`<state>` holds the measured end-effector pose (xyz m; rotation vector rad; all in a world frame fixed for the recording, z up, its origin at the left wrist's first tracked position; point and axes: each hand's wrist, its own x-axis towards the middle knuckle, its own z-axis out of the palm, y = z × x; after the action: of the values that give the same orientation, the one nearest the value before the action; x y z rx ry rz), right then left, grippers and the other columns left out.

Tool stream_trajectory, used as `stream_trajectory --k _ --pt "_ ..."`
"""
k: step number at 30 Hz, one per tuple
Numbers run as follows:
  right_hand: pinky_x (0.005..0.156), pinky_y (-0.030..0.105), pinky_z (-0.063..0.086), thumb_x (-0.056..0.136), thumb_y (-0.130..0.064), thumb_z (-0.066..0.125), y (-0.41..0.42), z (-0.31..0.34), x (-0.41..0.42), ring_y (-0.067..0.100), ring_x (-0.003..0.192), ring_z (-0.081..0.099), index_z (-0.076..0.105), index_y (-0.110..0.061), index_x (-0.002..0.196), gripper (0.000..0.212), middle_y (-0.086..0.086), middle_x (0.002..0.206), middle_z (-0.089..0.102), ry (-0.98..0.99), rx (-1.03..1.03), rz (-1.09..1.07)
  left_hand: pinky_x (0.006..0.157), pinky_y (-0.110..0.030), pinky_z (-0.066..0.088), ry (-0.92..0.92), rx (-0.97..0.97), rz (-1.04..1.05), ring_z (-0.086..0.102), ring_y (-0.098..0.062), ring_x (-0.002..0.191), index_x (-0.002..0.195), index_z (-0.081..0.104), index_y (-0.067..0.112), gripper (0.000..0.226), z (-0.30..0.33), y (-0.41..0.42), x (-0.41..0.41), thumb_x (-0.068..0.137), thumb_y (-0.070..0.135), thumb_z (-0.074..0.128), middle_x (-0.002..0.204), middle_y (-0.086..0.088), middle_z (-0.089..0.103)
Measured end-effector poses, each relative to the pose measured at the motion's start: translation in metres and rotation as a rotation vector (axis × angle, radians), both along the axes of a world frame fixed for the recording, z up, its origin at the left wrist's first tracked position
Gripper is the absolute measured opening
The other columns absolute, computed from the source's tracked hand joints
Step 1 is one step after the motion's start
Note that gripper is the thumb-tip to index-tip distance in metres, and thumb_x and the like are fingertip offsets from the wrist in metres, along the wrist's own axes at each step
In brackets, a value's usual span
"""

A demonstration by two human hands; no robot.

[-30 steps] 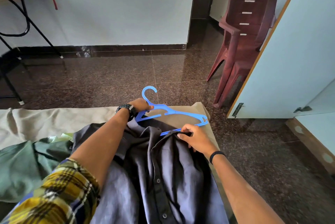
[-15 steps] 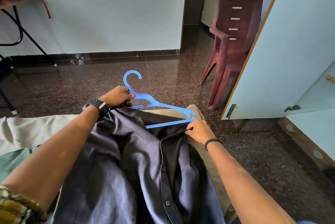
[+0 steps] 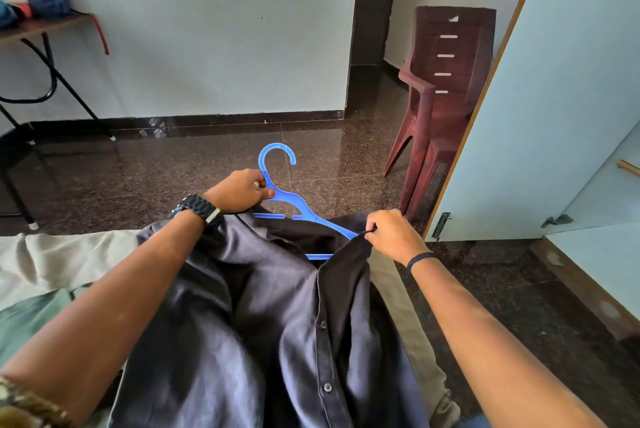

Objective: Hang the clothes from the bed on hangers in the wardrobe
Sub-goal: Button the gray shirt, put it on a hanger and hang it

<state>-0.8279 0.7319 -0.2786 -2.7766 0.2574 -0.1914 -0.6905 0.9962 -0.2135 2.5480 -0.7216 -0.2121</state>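
The blue hanger (image 3: 298, 209) has been lifted at centre frame, neck pinched by left hand (image 3: 239, 190) fingers; dark shirt (image 3: 263, 316), over the bed (image 3: 52, 261), pinched by right hand (image 3: 391, 233); threading nearly done.

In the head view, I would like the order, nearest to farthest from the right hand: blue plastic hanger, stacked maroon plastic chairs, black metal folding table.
From the right hand:
1. Blue plastic hanger, just left of it.
2. Stacked maroon plastic chairs, beyond, by the door.
3. Black metal folding table, far left.
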Motion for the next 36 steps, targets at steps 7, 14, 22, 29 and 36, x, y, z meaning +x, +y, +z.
stream_trajectory --k 7,14,22,29,36 --pt "0.061 0.032 0.043 0.082 -0.003 0.058 0.008 0.028 -0.001 0.024 0.074 0.061 0.068 -0.006 0.077 0.011 0.007 0.082 0.066 -0.058 -0.062 0.107 0.073 -0.034 0.042 -0.003 0.050 -0.019 0.057 -0.027 0.088 0.099 0.057 0.003 0.023 0.010 -0.016 -0.014 0.096 0.026 0.054 0.097 -0.012 0.062" --pt "0.076 0.040 0.050 0.080 -0.001 0.054 0.031 0.061 -0.001 0.028 0.088 0.063 0.062 -0.006 0.074 0.011 0.008 0.086 0.065 -0.254 -0.089 0.166 0.083 -0.043 0.045 -0.006 0.085 -0.001 0.061 -0.031 0.093 0.101 0.044 0.011 0.020 0.033 -0.018 -0.026 0.101 0.032 0.040 0.103 -0.014 0.060" --pt "0.086 0.041 0.056 0.075 0.011 0.059 0.068 0.107 -0.014 0.035 0.094 0.066 0.059 0.000 0.071 0.012 0.018 0.079 0.064 -0.611 -0.206 0.296 0.078 -0.047 0.049 -0.266 -0.067 0.124 0.062 -0.036 0.088 0.108 0.044 0.018 0.020 0.076 -0.024 -0.034 0.098 0.035 0.043 0.099 -0.012 0.066" --pt "0.089 0.028 0.052 0.084 0.009 0.053 0.055 0.183 -0.032 0.015 0.095 0.065 0.069 -0.007 0.099 0.027 0.006 0.116 0.062 -0.595 0.077 0.489 0.073 -0.046 0.046 -0.570 -0.391 0.089 0.060 -0.042 0.089 0.130 0.045 0.011 0.032 0.161 -0.021 -0.051 0.098 0.017 0.045 0.104 -0.015 0.067" --pt "0.080 0.017 0.040 0.093 -0.007 0.053 0.008 0.339 -0.061 0.018 0.100 0.060 0.062 -0.008 0.117 0.026 0.009 0.115 0.065 -0.744 0.071 0.068 0.066 -0.024 0.027 -0.840 -0.719 -0.006 0.046 -0.021 0.082 0.107 0.054 0.000 0.015 0.269 -0.020 -0.080 0.097 0.010 0.048 0.094 -0.008 0.053"
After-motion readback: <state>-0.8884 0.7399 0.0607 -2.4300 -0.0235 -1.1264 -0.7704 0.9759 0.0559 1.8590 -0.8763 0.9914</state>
